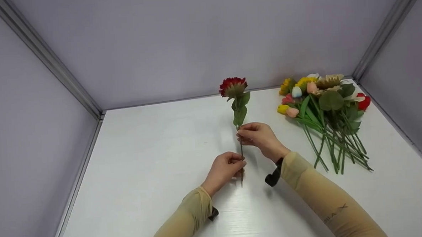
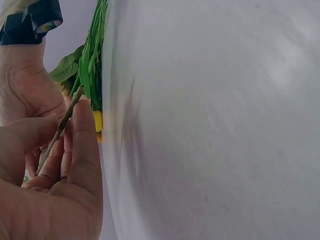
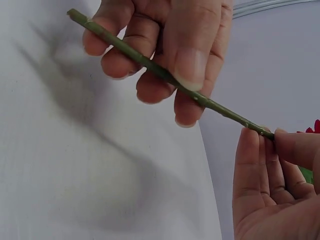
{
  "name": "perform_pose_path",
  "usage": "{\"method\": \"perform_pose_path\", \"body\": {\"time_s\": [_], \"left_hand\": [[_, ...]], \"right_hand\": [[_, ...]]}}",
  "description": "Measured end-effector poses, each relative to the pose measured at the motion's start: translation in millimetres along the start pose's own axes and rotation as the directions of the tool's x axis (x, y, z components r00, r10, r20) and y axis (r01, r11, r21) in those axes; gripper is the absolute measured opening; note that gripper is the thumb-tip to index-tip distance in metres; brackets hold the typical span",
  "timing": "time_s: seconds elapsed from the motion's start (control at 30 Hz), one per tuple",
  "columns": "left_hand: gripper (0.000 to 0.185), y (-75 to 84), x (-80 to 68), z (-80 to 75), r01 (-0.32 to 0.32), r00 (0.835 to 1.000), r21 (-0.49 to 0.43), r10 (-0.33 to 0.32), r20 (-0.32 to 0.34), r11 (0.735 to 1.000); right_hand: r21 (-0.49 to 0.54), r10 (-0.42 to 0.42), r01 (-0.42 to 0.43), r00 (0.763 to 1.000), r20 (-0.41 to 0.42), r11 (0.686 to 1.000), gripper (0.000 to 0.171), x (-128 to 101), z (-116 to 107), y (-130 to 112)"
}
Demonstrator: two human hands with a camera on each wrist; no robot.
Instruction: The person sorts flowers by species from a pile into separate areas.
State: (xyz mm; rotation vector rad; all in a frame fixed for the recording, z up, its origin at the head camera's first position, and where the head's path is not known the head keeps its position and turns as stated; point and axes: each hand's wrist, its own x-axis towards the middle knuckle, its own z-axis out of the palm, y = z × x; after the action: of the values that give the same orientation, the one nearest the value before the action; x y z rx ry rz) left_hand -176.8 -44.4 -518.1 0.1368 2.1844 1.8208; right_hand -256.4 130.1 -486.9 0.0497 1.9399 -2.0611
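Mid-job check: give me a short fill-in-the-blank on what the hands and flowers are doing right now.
1. Both hands grip the stem of the ____ flower.
2. On that stem, the right hand sits nearer the bloom than the ____ hand.
3. The bunch of other flowers lies on the table, to the ____ of the hands.

Missing words: red; left; right
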Motion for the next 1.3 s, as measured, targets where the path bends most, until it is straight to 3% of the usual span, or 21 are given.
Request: {"method": "perform_pose_path", "body": {"time_s": [0.33,0.43,0.53,0.6,0.67,0.73,0.83,0.97,1.03,1.1,1.3], "left_hand": [[0.019,0.8,0.2,-8.3,-0.013,0.998,0.107,0.018,-0.053,0.994],[0.019,2.1,-2.0,-22.3,-0.011,0.997,0.157,0.022,-0.071,0.987],[0.021,2.4,-5.1,-48.3,0.025,0.994,0.209,-0.002,-0.111,0.978],[0.022,0.4,-8.3,-72.4,0.065,0.987,0.244,-0.026,-0.162,0.968],[0.022,-3.2,-13.2,-100.5,0.115,0.973,0.295,-0.049,-0.224,0.949],[0.022,-8.5,-20.4,-130.9,0.171,0.956,0.35,-0.068,-0.286,0.921],[0.023,-16.9,-35.2,-176.2,0.248,0.928,0.438,-0.082,-0.363,0.864],[0.026,-25.3,-58.9,-227.4,0.328,0.897,0.526,-0.085,-0.434,0.785],[0.027,-27.4,-69.8,-245.9,0.361,0.882,0.545,-0.087,-0.463,0.757],[0.028,-29.0,-78.3,-260.1,0.388,0.869,0.558,-0.089,-0.487,0.734],[0.03,-38.8,-89.2,-279.7,0.437,0.846,0.594,-0.084,-0.527,0.676]], "right_hand": [[-0.024,-0.017,0.017,1.0,0.005,1.0,0.029,1.4,5.6,3.1],[-0.079,-0.051,0.054,0.998,0.035,0.995,0.031,1.3,8.7,4.1],[-0.246,-0.122,0.136,0.99,0.07,0.96,0.032,-0.9,10.8,5.9],[-0.416,-0.185,0.21,0.978,0.102,0.885,0.035,-4.4,12.2,7.3],[-0.585,-0.242,0.278,0.96,0.141,0.762,0.04,-7.9,13.8,9.4],[-0.711,-0.286,0.338,0.938,0.198,0.617,0.047,-11.5,16.4,11.5],[-0.797,-0.315,0.415,0.902,0.296,0.44,0.058,-14.2,22.8,13.8],[-0.823,-0.345,0.505,0.845,0.409,0.26,0.062,-15.6,35.2,14.0],[-0.823,-0.356,0.533,0.82,0.447,0.196,0.063,-16.3,41.5,13.9],[-0.819,-0.361,0.552,0.804,0.473,0.157,0.064,-16.7,47.6,13.9],[-0.812,-0.326,0.571,0.795,0.511,0.121,0.066,-16.2,60.9,18.4]]}}
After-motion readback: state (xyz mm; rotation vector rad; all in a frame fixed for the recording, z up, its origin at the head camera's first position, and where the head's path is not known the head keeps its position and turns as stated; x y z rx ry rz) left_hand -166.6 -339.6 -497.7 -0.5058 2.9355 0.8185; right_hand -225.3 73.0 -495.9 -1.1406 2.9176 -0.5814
